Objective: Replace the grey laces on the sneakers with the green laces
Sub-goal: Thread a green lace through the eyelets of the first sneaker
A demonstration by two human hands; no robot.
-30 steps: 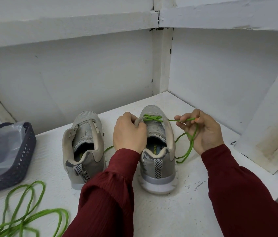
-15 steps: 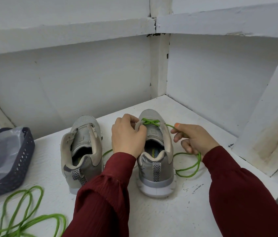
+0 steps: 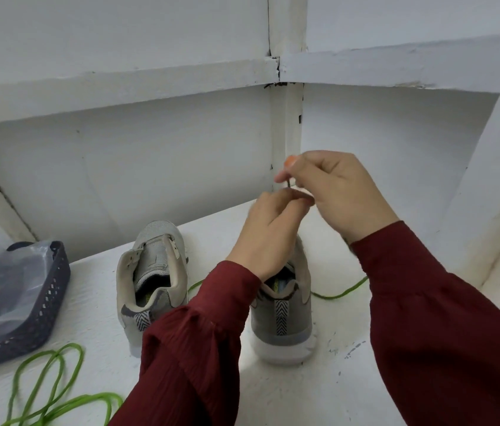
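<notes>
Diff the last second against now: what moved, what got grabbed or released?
Both hands rose from the right sneaker: the right hand now pinches the dark tip of the green lace above the shoe, the left hand closes in just under it; its grip is unclear. Unmoved: left sneaker, basket, spare lace.

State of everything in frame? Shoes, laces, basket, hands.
Unlaced shoe: upright, no lace.
Other shoe: upright, green lace trailing both sides.
Spare lace: loose on shelf.
Basket: holds plastic bag.
Right hand: pinching lace tip above shoe.
Left hand: fingertips at same tip, grip unclear.
</notes>
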